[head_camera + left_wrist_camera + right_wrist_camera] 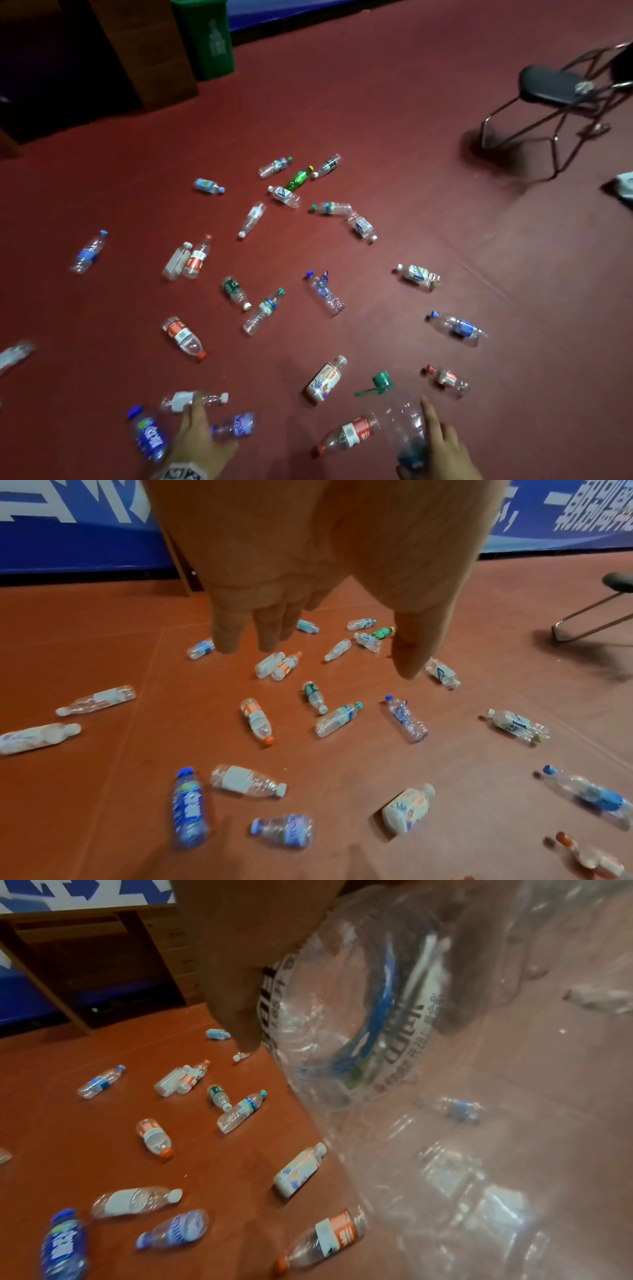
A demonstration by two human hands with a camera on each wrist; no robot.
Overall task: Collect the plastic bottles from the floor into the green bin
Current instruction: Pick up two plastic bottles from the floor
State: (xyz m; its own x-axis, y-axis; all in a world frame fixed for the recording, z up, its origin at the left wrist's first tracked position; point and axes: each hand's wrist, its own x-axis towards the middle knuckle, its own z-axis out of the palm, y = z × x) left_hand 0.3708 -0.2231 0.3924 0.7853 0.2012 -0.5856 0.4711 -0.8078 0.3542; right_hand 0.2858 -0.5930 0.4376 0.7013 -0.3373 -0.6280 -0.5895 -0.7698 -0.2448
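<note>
Several plastic bottles lie scattered over the red floor [376,120]. The green bin [209,37] stands far off at the top left. My left hand [197,425] hovers low with straight fingers [226,631] and holds nothing. It sits between a white-label bottle [191,399], a purple-label bottle [236,426] and a blue bottle [150,438]. My right hand [436,445] grips a large clear bottle [404,425] with a green cap [382,380]. In the right wrist view the large bottle [342,1015] fills the frame. A red-label bottle [349,435] lies just left of it.
A black folding chair [555,85] stands at the upper right, with a white object [623,185] on the floor near it. A wooden cabinet [147,51] stands beside the bin. A blue banner [68,534] runs along the far wall.
</note>
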